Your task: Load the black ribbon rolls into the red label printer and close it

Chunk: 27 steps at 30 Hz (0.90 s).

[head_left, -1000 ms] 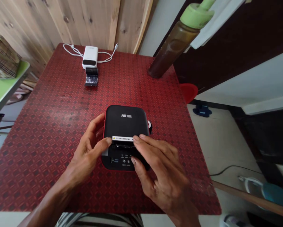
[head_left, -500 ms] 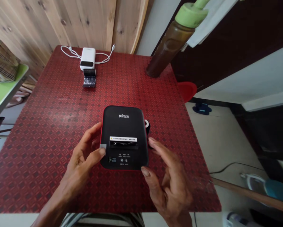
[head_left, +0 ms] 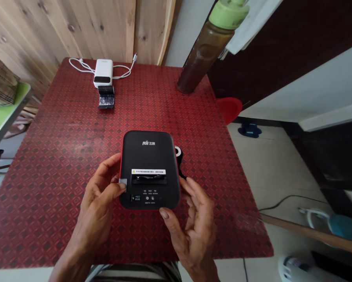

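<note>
A black receipt printer [head_left: 150,164] with a red base and a white warning sticker lies on the red patterned table [head_left: 61,149] in front of me. My left hand [head_left: 101,199] grips its left edge, thumb pressed on a small grey button at the side. My right hand [head_left: 190,223] cups the printer's near right corner, thumb at the front edge, fingers curled along the right side. A small black and white part [head_left: 178,156] sticks out behind the printer's right side.
At the far end of the table lie a white power bank [head_left: 103,73] with a white cable and a black roll-like item [head_left: 106,98]. A brown bottle with a green cap [head_left: 203,51] stands at the far right. A green table [head_left: 2,113] is left.
My right hand has left the printer's paper slot and dropped to its near right corner. My left thumb now rests on the grey side button. The view has drifted slightly.
</note>
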Motion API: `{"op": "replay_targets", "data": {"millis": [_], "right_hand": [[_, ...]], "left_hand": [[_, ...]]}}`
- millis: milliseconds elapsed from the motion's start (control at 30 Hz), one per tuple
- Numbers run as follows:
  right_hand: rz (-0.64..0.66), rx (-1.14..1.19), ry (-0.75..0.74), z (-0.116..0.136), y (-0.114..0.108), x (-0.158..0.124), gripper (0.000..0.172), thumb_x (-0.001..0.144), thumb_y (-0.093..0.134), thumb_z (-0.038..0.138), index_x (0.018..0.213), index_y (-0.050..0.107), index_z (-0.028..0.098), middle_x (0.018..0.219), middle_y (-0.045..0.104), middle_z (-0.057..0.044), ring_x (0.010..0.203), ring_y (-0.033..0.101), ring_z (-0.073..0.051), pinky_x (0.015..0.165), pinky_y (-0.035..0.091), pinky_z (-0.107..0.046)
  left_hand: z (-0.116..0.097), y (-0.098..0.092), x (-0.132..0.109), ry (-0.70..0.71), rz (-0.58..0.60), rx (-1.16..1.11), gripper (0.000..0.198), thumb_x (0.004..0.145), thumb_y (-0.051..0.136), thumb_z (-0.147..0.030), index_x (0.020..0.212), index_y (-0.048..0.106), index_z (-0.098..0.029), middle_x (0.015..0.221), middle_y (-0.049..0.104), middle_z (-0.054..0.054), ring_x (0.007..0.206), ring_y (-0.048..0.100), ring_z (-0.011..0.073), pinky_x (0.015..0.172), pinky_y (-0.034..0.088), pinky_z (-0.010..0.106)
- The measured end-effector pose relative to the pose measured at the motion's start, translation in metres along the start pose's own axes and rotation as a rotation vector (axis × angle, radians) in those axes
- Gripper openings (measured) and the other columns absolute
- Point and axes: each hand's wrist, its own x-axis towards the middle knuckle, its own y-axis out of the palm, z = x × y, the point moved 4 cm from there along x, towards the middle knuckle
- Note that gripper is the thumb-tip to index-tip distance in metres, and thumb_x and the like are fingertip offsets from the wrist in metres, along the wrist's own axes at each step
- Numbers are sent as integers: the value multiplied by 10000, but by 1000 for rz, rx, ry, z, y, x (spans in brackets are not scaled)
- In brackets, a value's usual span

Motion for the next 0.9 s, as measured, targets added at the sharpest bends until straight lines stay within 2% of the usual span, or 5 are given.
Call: {"op": "replay_targets", "data": {"millis": [267, 533, 633, 800, 900], "right_hand": [[1, 128, 65, -1, 1, 3, 705, 965, 811, 337, 1593, 516, 218, 1460, 732, -199, 1324, 748, -326, 1040, 683, -498], [45, 89, 74, -3, -4, 6, 683, 965, 816, 374, 1578, 546, 241, 1470, 732, -183, 1321, 752, -317, 1047, 681, -484], [51, 64, 84, -1, -6, 8, 664, 964, 816, 385, 1563, 563, 248, 1454, 743, -173, 1296, 764, -311, 1040, 682, -478], [55, 46, 75, 0, -6, 7, 626, 963, 812, 391, 1533, 595, 248, 1419, 763, -164, 1273, 773, -308, 1014, 689, -464], [80, 28, 52, 0, -11, 9, 620, 978, 793, 389, 1541, 589, 230, 1411, 764, -171, 1259, 778, -312, 991, 696, -459]], "left_hand": [[2, 1, 1, 14, 0, -17, 538, 858, 778, -226, 1390, 727, -293, 1462, 744, 40, 1318, 685, 287, 1059, 536, 384], [11, -6, 0, 24, 63, 57, 564, 939, 753, -343, 1496, 664, -346, 1507, 724, 29, 1232, 727, 296, 930, 571, 369], [12, -8, -1, 50, 91, 97, 551, 978, 736, -364, 1523, 652, -371, 1566, 686, 16, 1305, 697, 308, 983, 569, 383], [11, -12, -6, 130, 145, 170, 547, 1019, 711, -412, 1560, 630, -411, 1676, 583, -4, 1506, 557, 344, 1119, 552, 429], [12, -15, -8, 133, 161, 196, 553, 1042, 690, -425, 1587, 596, -434, 1678, 577, -8, 1533, 532, 346, 1168, 531, 456]]}}
